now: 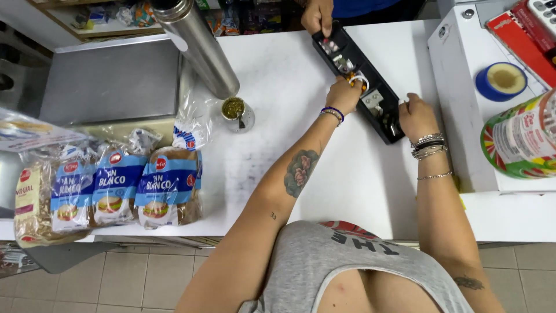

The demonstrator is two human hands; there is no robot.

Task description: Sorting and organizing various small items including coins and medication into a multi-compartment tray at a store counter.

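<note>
White counter (301, 87): both hands in black tray (379, 119); bread bags (116, 185) left.

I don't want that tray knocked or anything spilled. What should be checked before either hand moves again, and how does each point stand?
1. Black tray flat on the white counter: ok.
2. Left hand in a middle compartment, on small items: ok; grip cannot tell.
3. Right hand at the tray's near end: ok; holding anything cannot tell.
4. Other person's hand on the tray's far end: not ok, shared.
5. Cup with metal straw away from the elbows: ok.
6. Steel flask upright: cannot tell.
</note>
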